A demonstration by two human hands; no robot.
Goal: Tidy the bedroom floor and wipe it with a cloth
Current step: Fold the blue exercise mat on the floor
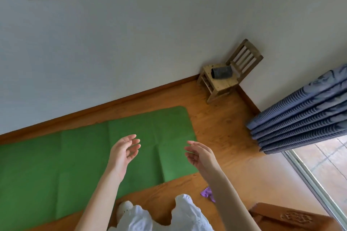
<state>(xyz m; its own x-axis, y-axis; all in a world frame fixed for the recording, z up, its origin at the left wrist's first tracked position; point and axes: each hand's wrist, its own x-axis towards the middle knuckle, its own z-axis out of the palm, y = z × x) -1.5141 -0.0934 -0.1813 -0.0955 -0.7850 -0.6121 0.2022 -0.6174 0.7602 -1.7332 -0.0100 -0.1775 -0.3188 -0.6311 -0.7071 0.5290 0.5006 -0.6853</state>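
While both my left hand (124, 151) and right hand (200, 154) hover with fingers released, I should grip the green mat's (56, 165) near corner squarely.

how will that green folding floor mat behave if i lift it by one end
The flat green foam-like floor mat probably bends along its visible crease lines, so it may sag rather than stay stiff. It looks thin, likely light for its size.

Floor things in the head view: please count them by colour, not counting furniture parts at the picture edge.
Green: 1, the mat
Purple: 1, the small cloth
Wood brown: 1, the small chair
Total: 3
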